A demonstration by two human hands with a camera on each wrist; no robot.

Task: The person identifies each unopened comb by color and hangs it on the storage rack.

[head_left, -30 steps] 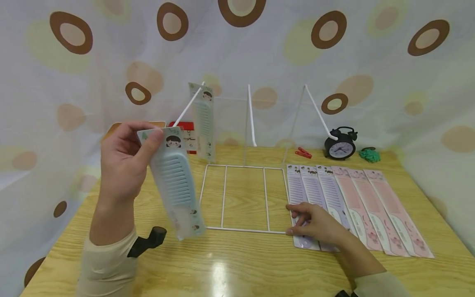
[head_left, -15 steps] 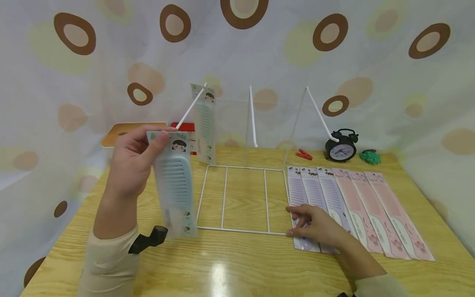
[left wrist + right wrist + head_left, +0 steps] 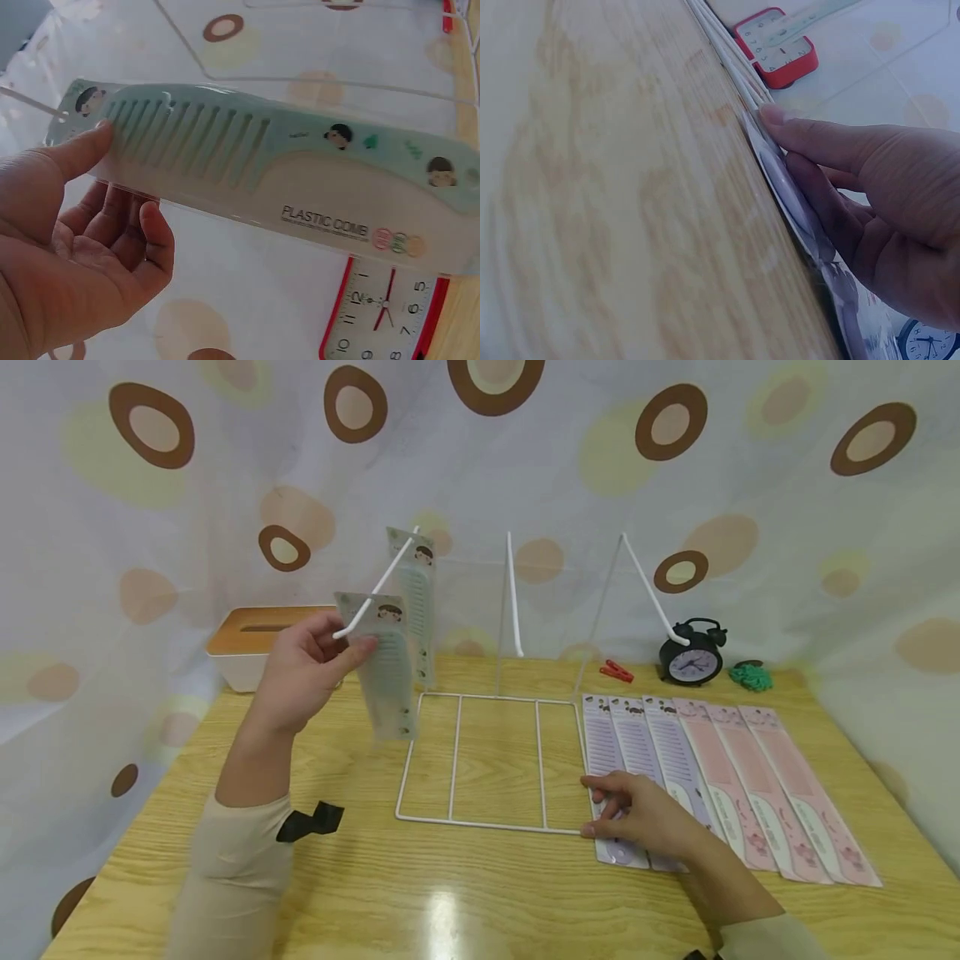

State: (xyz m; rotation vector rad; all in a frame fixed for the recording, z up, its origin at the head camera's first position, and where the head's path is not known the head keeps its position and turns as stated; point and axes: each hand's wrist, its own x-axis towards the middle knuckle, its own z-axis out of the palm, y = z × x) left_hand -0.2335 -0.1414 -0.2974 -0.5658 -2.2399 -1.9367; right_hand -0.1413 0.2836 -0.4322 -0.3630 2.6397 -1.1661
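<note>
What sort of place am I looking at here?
Probably a staged tabletop workspace, not a shop: a wooden table, a spotted fabric backdrop, a white wire display rack and packaged plastic combs laid in a row.

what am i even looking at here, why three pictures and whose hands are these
No machine here: a person works with two bare hands and wears three cameras. The wide picture comes from a head camera that looks down at a wooden table. The other two come from cameras strapped to each wrist, so each shows one hand close up.

The left hand pinches the top of a packaged green comb, raised at the tip of the left prong of a white wire rack. Another green comb hangs on that prong behind it. The left wrist picture shows the same grip: thumb on the pack.

The right hand rests flat on a purple comb pack, first in a row of purple and pink packs. At the back stand a black alarm clock and a tissue box.
</note>
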